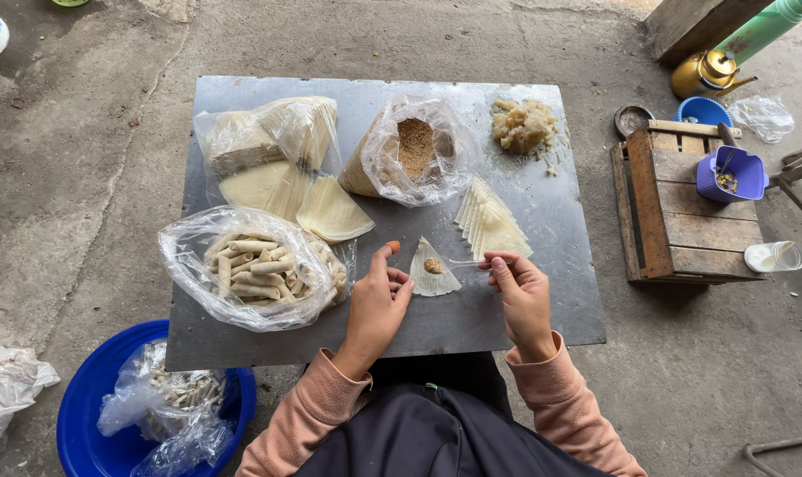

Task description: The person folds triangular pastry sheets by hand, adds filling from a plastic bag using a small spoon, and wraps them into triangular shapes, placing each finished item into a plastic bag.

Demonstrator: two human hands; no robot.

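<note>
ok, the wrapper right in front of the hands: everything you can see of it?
The wrapper is a thin, pale, roughly triangular sheet, like dough. It lies flat on the grey metal board, point away from the person, with a small brown dab of filling at its middle. The left hand is beside its left edge; the right hand holds a thin stick toward it.

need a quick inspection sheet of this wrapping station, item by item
surface: grey metal sheet lying on the concrete floor
job's things: triangular wrapper with a dab of filling; fanned wrapper stack; open bag of crumbs; pale mash pile; bag of finished rolls
clutter: blue basin with bagged rolls; wooden crate; purple cup
hands: left hand beside the wrapper; right hand pinching a thin utensil
cables: nothing seen
surroundings: brass kettle
</note>
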